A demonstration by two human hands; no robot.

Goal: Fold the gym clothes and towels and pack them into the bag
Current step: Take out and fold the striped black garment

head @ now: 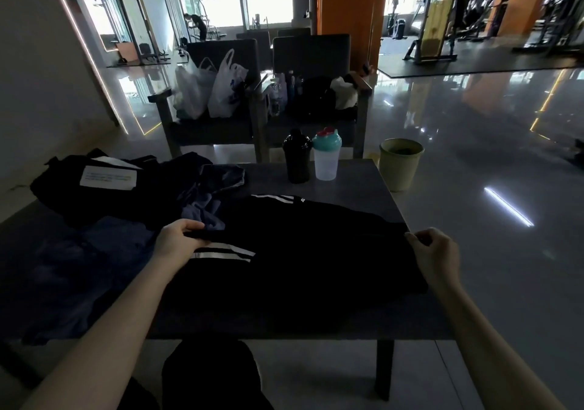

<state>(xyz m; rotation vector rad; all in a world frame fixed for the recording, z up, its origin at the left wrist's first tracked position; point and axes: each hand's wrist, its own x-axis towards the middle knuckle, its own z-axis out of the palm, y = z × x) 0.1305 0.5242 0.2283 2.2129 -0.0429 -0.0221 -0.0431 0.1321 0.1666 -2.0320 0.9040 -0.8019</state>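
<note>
Pinching black garment edges — left hand, right hand, fingers curled tight.

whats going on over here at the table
A person is folding gym clothes at a table. The left hand and right hand each pinch an end of a black garment with white stripes that lies spread on it. A heap of dark clothes sits unfolded to the left, and a black bottle and a clear bottle stand at the far edge.
</note>
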